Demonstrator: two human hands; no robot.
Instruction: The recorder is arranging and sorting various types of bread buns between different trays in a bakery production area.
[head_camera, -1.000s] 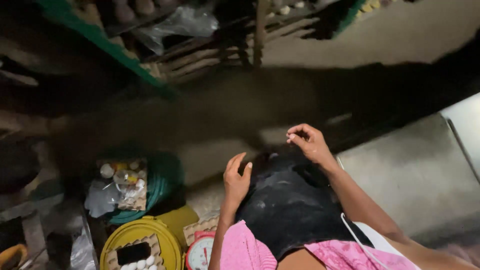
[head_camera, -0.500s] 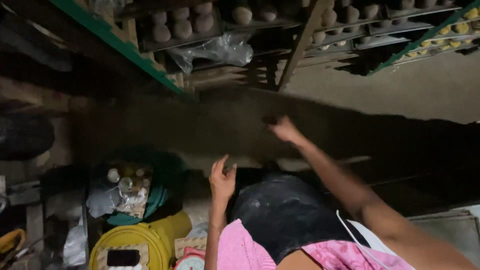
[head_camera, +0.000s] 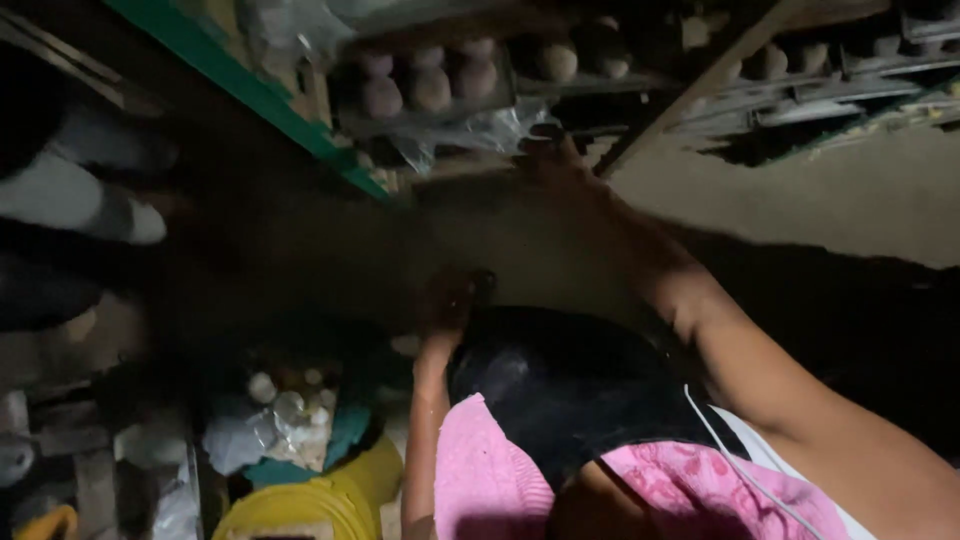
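Reaching farther than a moment ago, the right hand (head_camera: 548, 158) has stretched up and away from the black pan, and the view has tilted up so that more of the shelving shows. That hand now sits at the lower edge of a tray of eggs (head_camera: 430, 88), just where a crumpled clear plastic bag (head_camera: 478, 132) hangs beneath it; it is dim and blurred there, so whether its fingers are spread, curled or gripping the bag or tray cannot be told.

Nearer, the left hand (head_camera: 452, 300) has shifted to the far left rim of the black pan (head_camera: 560, 385), and its fingers look curled over that rim as if holding it, though the gloom leaves this uncertain. This round dark pan rests low in the middle of the view, against pink cloth (head_camera: 490, 480) that covers the person's lap at the near edge.

Farther out, a green shelf edge (head_camera: 250, 95) runs diagonally from the far left towards the egg tray, and more trays with round brownish eggs line the far right behind a slanting wooden post (head_camera: 690, 95). Down at the near left lie a yellow container (head_camera: 320, 505) and, just beyond it, a heap of white and clear wrappings (head_camera: 265, 425). Bare grey floor (head_camera: 820, 200) fills the right side.
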